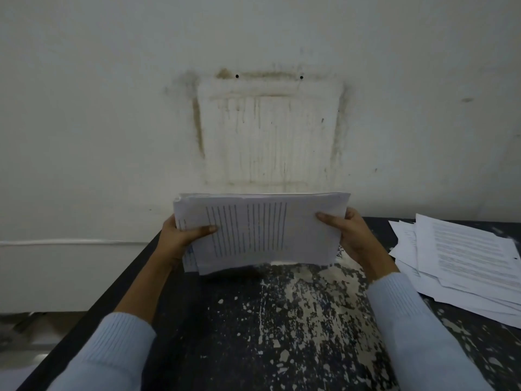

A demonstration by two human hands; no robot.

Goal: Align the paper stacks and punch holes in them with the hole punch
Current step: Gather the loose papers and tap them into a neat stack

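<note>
Paper stack held upright, raised off the dark, paint-flecked bench, printed side toward me. I see the left hand clamped on its left edge, thumb across the front sheet; right hand grasping the right edge likewise. Lower sheets stick out unevenly at the bottom left corner. Loose pile of papers lies fanned on the bench, far right. Stained wall behind.

Dim room, stained white wall.
Rectangular dirt outline with two dark holes above; worn, paint-flecked black tabletop below.
</note>
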